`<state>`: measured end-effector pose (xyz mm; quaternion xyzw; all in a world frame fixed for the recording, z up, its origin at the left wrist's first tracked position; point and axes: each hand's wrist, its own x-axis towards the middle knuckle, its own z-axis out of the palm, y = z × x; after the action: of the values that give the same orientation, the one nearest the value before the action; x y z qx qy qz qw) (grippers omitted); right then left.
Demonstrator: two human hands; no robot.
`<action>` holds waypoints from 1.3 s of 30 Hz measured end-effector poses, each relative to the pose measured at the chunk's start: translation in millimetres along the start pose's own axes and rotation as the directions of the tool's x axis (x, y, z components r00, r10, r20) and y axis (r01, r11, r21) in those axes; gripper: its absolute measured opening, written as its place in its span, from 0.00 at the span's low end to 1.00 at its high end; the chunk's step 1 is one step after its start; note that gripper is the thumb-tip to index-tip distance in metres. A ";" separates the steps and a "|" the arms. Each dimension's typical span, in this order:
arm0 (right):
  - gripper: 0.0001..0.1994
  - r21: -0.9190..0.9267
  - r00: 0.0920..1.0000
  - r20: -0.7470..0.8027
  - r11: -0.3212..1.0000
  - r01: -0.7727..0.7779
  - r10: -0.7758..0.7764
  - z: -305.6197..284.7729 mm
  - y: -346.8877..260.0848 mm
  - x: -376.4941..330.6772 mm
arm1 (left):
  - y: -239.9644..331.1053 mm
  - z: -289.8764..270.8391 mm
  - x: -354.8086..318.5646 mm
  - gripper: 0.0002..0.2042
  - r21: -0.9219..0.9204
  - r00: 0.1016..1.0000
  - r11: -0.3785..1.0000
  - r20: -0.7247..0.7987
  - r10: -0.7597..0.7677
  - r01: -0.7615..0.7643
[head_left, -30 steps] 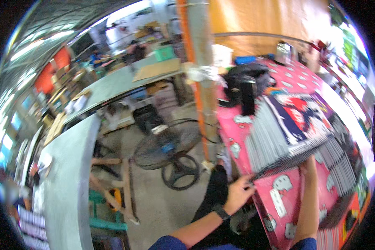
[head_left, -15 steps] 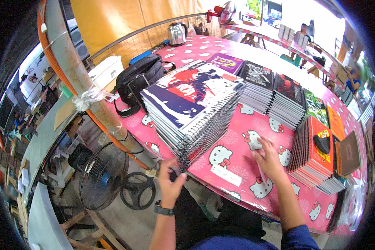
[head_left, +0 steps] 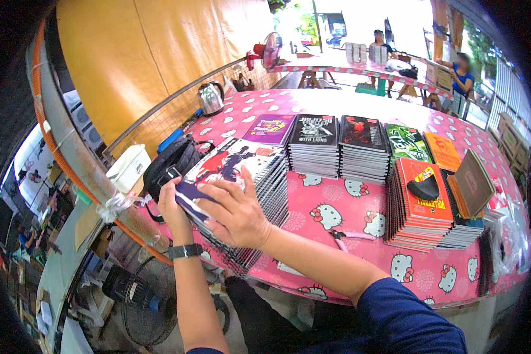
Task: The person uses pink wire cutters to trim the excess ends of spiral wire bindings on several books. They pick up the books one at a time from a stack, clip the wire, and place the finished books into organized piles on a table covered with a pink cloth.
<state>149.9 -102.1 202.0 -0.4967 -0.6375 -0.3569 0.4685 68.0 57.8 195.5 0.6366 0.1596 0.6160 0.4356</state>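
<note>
A tall stack of spiral-bound notebooks point(head_left: 265, 203) stands at the left of the table, the top cover printed in white, red and dark purple. My left hand point(head_left: 174, 206), with a dark watch on its wrist, closes on the top notebook's near left edge; its lower fingers are hidden. Across that same cover lies my right hand point(head_left: 233, 212), fingers spread and holding nothing. To its right, pink-handled pliers point(head_left: 355, 235) rest on the tablecloth.
Farther back are purple point(head_left: 269, 128), black point(head_left: 314, 133) and green point(head_left: 408, 141) notebook stacks. Orange notebooks point(head_left: 419, 200) carry a dark rounded object. A black bag point(head_left: 171, 159) and a steel kettle point(head_left: 210, 98) sit at left. A pole point(head_left: 71, 153) and a fan point(head_left: 150, 301) stand beside the table.
My right hand has left the pliers' area and come onto the notebook stack. My left hand has moved up to the top notebook's edge. The view has shifted.
</note>
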 end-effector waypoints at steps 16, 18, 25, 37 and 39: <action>0.16 0.190 0.815 -0.299 0.868 -0.460 0.497 -4.6 97.1 -17.6 | -12.3 -0.9 -5.1 0.20 -0.345 0.949 0.906 -0.108 -0.297 0.244; 0.15 0.206 0.813 -0.291 0.863 -0.462 0.504 -3.8 99.7 -17.2 | -11.7 0.5 -4.0 0.21 -0.360 0.950 0.904 -0.116 -0.291 0.233; 0.21 0.541 0.562 -0.373 0.665 -0.515 0.738 -2.1 108.5 -30.1 | -25.9 -0.6 -20.7 0.27 -0.471 0.938 0.831 -0.022 -0.347 0.296; 0.23 0.450 0.423 -0.464 0.618 -0.644 0.778 23.7 88.5 -42.5 | -45.8 -8.9 -24.6 0.24 -0.341 0.902 0.874 -0.135 -0.410 0.346; 0.23 0.437 0.426 -0.451 0.610 -0.661 0.785 23.6 89.6 -43.2 | -48.5 -9.5 -26.1 0.24 -0.237 0.910 0.915 -0.182 -0.373 0.328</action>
<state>233.8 -70.8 152.8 -0.5324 -0.2058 -0.1941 0.7978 70.5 69.5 141.0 0.4769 0.2566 0.6077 0.5809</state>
